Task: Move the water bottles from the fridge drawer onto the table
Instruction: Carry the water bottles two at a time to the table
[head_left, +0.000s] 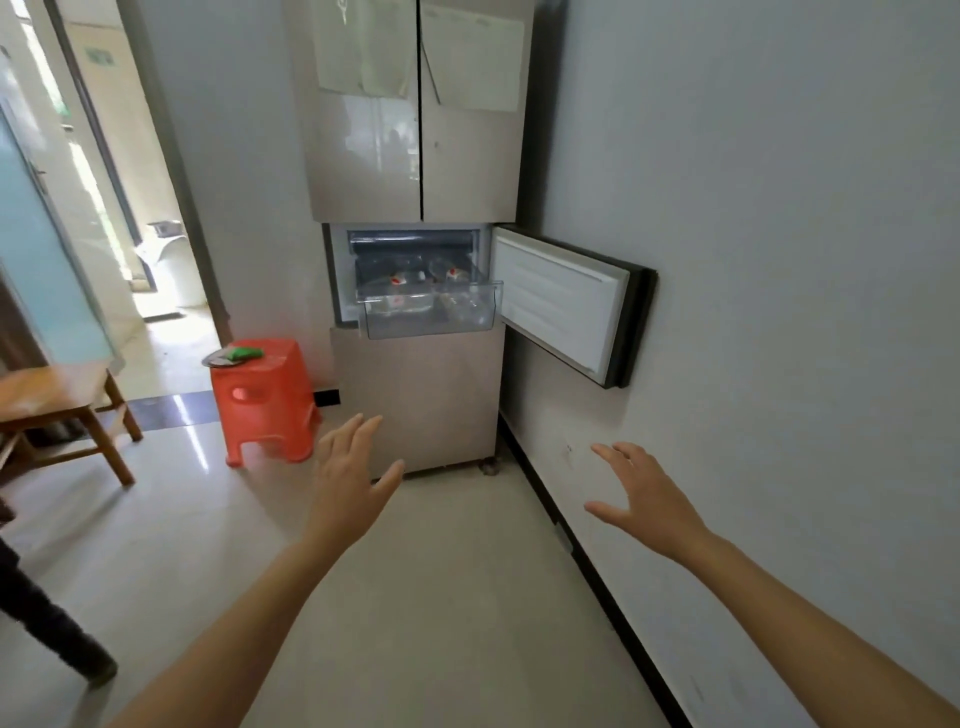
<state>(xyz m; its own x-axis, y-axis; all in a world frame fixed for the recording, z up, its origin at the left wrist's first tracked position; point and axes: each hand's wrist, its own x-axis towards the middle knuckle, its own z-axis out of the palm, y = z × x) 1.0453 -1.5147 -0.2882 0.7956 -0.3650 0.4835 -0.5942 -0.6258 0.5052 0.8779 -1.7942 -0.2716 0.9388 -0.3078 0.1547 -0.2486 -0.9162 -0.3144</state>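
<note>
**Water bottles** (402, 299): at least two, clear plastic with red-and-white labels, lying on their sides inside the transparent fridge drawer (431, 327). The drawer is pulled out.

**Handling (judged):** fairly heavy if full, firm-walled, smooth, and possibly cold and slippery. Best gripped around the mid-body.

**Left hand** (348, 478), **right hand** (649, 499): both spread wide and holding nothing, below and well short of the drawer.

**Wooden counter** (52, 387): far left of the drawer.

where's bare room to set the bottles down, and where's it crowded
The wooden table at left looks bare on top, beside the red stool. The stool's top is partly taken by a plate. The fridge drawer is crowded with bottles.
</note>
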